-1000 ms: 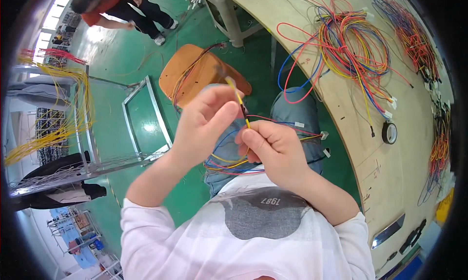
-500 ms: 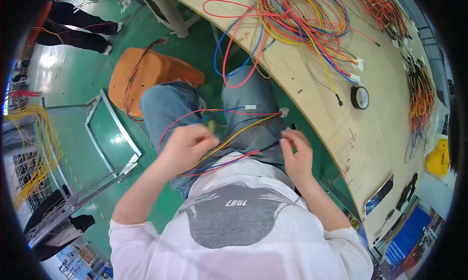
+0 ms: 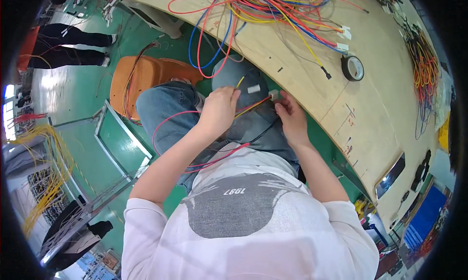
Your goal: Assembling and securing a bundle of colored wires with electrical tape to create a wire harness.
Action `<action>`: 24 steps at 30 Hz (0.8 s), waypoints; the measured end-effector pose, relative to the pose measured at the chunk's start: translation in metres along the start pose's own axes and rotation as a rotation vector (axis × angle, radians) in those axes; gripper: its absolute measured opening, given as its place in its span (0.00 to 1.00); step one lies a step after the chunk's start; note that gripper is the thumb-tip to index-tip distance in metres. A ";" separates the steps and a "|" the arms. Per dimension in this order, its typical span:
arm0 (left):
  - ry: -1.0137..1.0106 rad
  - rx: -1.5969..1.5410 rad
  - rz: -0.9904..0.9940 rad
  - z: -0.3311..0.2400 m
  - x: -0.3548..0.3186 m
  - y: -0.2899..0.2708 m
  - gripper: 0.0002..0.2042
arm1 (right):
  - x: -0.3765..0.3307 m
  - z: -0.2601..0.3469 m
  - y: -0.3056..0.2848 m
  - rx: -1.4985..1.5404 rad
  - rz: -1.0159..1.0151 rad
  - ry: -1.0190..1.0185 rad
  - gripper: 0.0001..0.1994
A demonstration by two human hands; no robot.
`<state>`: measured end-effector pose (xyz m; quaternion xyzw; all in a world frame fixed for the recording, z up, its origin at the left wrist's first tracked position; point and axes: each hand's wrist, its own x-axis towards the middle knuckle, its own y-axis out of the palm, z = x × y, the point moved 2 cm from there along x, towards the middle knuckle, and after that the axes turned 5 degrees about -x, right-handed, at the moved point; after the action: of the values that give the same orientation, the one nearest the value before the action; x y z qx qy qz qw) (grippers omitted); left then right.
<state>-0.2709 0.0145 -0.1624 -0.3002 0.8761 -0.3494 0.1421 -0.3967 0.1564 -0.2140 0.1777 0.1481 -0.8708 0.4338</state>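
Over my lap, my left hand (image 3: 219, 111) is closed, a thin yellow piece (image 3: 240, 82) like a wire end sticking out past its fingertips. My right hand (image 3: 292, 116) pinches a white connector (image 3: 273, 94) at the table edge. Red and yellow wires (image 3: 253, 108) run from this connector toward my left hand. On my knee, left of it, lies a second white connector (image 3: 254, 89). Below my right hand a black wire (image 3: 267, 130) crosses my thigh. A red wire (image 3: 155, 133) loops out past my left leg, and more red wires (image 3: 222, 161) lie at my waist.
The wooden table (image 3: 312, 99) carries a coiled bundle of coloured wires (image 3: 253, 7), black tape (image 3: 352, 68), a phone (image 3: 390, 176) and more wire bundles (image 3: 423, 80). An orange stool (image 3: 146, 80) and a metal frame (image 3: 122, 138) stand left. A person's legs (image 3: 73, 46) are farther off.
Both hands have moved away from my body, the left one also rightward, closer to the right. My right hand has come to the white connector. The view has shifted slightly.
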 end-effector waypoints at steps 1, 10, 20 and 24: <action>-0.014 0.078 0.011 -0.003 0.003 0.005 0.09 | 0.002 -0.002 0.002 0.005 -0.005 0.009 0.19; -0.002 0.301 0.105 -0.037 0.015 0.047 0.10 | 0.021 -0.011 0.018 0.179 -0.315 0.140 0.10; -0.833 -1.209 0.289 -0.031 -0.057 -0.050 0.10 | -0.024 0.085 0.076 0.103 0.110 -0.386 0.14; -0.645 -1.366 0.045 -0.034 -0.093 -0.106 0.11 | -0.010 0.136 0.093 -0.223 -0.021 -0.770 0.21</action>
<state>-0.1685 0.0299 -0.0602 -0.3911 0.8186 0.3797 0.1809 -0.3403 0.0530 -0.0977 -0.2114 0.0700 -0.8567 0.4652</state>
